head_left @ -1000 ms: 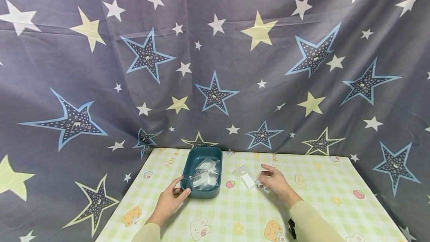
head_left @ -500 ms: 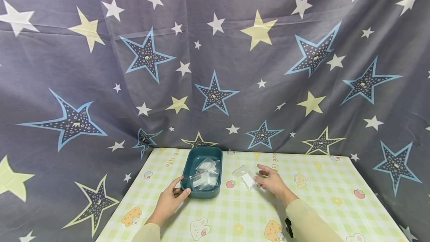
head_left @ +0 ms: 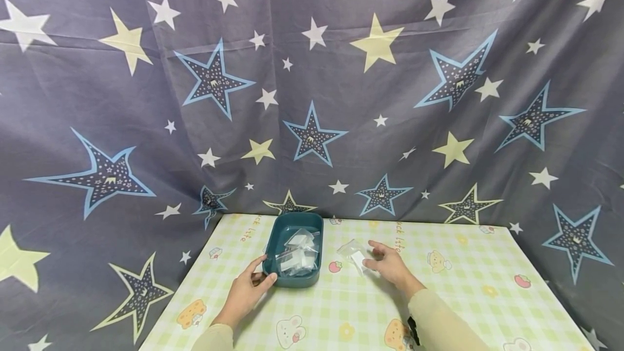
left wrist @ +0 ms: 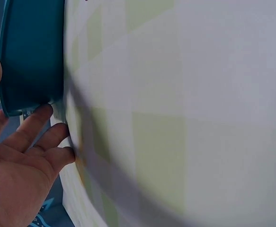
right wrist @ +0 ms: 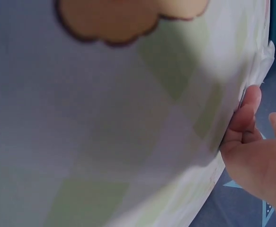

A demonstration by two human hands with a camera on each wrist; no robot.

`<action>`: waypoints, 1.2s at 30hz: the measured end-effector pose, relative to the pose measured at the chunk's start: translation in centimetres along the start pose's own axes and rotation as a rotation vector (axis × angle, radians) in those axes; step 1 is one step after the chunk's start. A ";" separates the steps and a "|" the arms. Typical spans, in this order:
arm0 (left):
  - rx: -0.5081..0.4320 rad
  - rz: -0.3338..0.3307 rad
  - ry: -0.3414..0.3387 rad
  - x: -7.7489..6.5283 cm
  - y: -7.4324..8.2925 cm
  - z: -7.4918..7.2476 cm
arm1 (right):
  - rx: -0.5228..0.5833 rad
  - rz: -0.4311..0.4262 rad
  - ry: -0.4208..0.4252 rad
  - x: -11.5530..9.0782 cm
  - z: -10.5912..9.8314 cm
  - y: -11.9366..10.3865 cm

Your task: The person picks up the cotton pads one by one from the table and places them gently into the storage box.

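A teal plastic box [head_left: 294,283] stands on the table at centre left, holding several clear zip bags [head_left: 298,259] with white pieces inside. My left hand [head_left: 246,290] grips its near left corner, thumb and fingers on either side of that corner. In the left wrist view, fingertips meet the outer wall of the teal box [left wrist: 33,61]. To the right of the box lies another clear zip bag [head_left: 357,258] with a white rectangular piece in it. My right hand [head_left: 394,272] has its fingers apart, fingertips right at this bag's right edge.
A green-and-white checked tablecloth [head_left: 312,313] with cartoon prints covers the table. Behind its back edge hangs a grey curtain [head_left: 341,85] patterned with stars. A small black item [head_left: 413,330] shows beside the right sleeve.
My right hand has moved left, from beside the loose zip bag to its right edge. The left hand, the box and the bags stay in place.
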State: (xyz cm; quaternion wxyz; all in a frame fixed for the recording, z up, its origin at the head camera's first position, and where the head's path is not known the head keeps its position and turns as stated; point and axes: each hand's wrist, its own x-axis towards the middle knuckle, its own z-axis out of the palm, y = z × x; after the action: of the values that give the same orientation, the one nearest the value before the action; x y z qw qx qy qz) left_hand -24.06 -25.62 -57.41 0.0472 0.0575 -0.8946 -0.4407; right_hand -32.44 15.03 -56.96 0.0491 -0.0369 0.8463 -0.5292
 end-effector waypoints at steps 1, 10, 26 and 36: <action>0.002 0.000 -0.001 0.0 0.0 0.0 | -0.002 -0.001 0.004 0.0 0.1 0.1; 0.001 0.005 0.004 0.1 0.4 -0.1 | -0.023 -0.002 0.041 0.4 0.6 0.7; 0.019 -0.009 -0.006 0.0 0.3 -0.1 | -0.123 -0.028 0.069 0.2 1.0 1.2; 0.025 -0.010 0.000 -0.1 0.2 0.1 | -0.154 -0.038 0.066 0.0 1.0 1.2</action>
State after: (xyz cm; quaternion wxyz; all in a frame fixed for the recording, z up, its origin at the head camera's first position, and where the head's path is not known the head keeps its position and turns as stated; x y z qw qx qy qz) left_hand -24.01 -25.45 -57.30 0.0444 0.0627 -0.8996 -0.4299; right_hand -32.34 14.63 -58.43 0.0080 -0.0391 0.8847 -0.4644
